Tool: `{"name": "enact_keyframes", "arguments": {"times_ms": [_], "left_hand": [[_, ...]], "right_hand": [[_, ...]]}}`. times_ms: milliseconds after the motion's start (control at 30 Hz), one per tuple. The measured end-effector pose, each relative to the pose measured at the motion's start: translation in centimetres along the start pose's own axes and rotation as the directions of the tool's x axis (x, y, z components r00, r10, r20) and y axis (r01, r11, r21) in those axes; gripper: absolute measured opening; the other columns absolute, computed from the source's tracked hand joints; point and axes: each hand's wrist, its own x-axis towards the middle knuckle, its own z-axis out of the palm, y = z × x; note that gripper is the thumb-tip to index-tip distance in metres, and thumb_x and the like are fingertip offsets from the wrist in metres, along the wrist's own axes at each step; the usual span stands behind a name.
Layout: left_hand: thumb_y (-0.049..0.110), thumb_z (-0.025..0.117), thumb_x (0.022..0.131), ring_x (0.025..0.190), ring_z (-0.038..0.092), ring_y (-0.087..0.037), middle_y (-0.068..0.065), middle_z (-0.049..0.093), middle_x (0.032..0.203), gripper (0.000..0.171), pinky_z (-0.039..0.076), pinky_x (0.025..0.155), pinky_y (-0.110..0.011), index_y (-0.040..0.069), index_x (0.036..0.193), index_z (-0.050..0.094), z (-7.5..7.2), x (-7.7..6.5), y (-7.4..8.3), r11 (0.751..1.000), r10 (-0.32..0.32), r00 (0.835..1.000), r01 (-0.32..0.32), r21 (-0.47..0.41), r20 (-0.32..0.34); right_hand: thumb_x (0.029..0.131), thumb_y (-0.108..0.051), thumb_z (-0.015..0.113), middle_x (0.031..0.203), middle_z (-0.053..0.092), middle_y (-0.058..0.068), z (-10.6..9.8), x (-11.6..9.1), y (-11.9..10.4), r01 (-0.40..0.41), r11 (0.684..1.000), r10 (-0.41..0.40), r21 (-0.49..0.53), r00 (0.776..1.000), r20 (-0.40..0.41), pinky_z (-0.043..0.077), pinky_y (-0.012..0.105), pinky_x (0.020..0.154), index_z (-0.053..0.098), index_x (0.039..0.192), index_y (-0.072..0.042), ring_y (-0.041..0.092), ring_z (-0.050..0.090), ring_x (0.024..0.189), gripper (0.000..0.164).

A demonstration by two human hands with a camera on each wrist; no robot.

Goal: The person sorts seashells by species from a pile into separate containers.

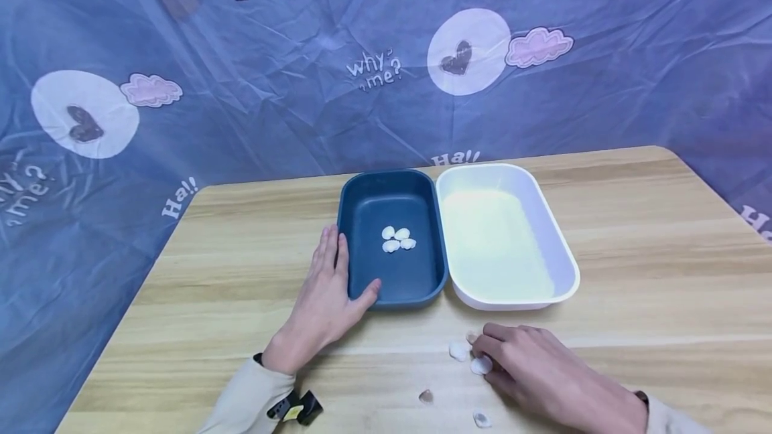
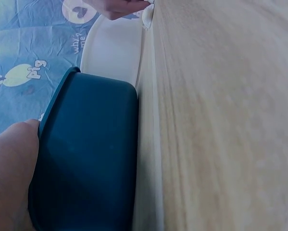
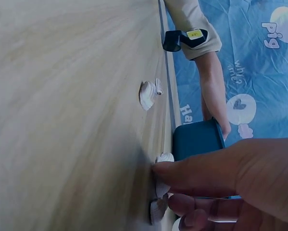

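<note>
My right hand is low over the table, pinching a white seashell between thumb and fingers; in the right wrist view the thumb covers part of that shell. Right by the fingers lie another white seashell and a brownish one. A small brown shell and a grey-white shell lie nearer the front. My left hand rests against the dark blue tray, fingers straight along its left side and thumb at the front rim. Several white shells sit inside that tray.
A white tray stands directly right of the blue one, beyond my right hand. The wooden table ends at a blue printed cloth hanging behind. A black strap is on the left sleeve.
</note>
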Motion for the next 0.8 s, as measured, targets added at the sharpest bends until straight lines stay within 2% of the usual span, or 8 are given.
{"name": "enact_keyframes", "arguments": {"times_ms": [67,300,467,667,800], "left_hand": [[0.058,0.052,0.090,0.147,0.001,-0.031,-0.022,0.006,0.159,0.094,0.013,0.118,-0.045,-0.009,0.149,0.020,0.01,0.01,-0.03,1.000,-0.001,1.000,0.001,-0.002,-0.004],[0.059,0.050,0.090,0.147,0.002,-0.031,-0.023,0.008,0.159,0.095,0.013,0.118,-0.045,-0.009,0.149,0.020,-0.14,0.04,-0.04,1.000,0.007,1.000,-0.007,0.009,-0.010],[0.061,0.046,0.091,0.147,-0.002,-0.030,-0.022,0.005,0.159,0.096,0.009,0.118,-0.044,-0.009,0.149,0.018,-0.50,0.00,0.06,0.999,0.020,1.000,-0.020,0.038,0.012],[0.062,0.045,0.091,0.147,-0.003,-0.029,-0.021,0.001,0.159,0.096,0.008,0.118,-0.043,-0.009,0.149,0.016,-0.60,-0.03,0.09,0.999,0.020,0.999,-0.021,0.048,0.026],[0.062,0.046,0.091,0.147,-0.001,-0.031,-0.023,0.003,0.159,0.096,0.008,0.118,-0.043,-0.011,0.148,0.018,-0.42,-0.01,0.11,0.998,0.030,0.999,-0.030,0.055,0.013]], "right_hand": [[0.082,-0.016,0.075,0.079,0.051,-0.019,0.19,0.06,0.14,0.017,1.000,-0.017,0.003,0.999,-0.033,0.041,0.020,0.052,0.063,0.086,-0.022,-0.006,0.044,0.066,0.014],[0.080,-0.014,0.076,0.079,0.050,-0.019,0.37,0.26,0.46,0.017,1.000,-0.017,0.006,0.999,-0.032,0.040,0.018,0.052,0.063,0.087,-0.021,-0.006,0.042,0.065,0.017],[0.081,-0.014,0.075,0.080,0.052,-0.018,0.41,0.26,0.55,0.022,1.000,-0.022,0.012,0.999,-0.029,0.040,0.018,0.053,0.063,0.087,-0.021,-0.006,0.043,0.066,0.015],[0.080,-0.012,0.075,0.080,0.051,-0.018,0.31,0.29,0.45,0.015,1.000,-0.015,0.022,1.000,-0.013,0.040,0.018,0.053,0.062,0.088,-0.021,-0.006,0.042,0.065,0.017],[0.082,-0.017,0.074,0.080,0.049,-0.020,-0.54,0.27,-0.10,0.005,0.999,-0.008,0.051,0.999,0.041,0.041,0.017,0.055,0.062,0.088,-0.024,-0.006,0.042,0.065,0.015]]}}
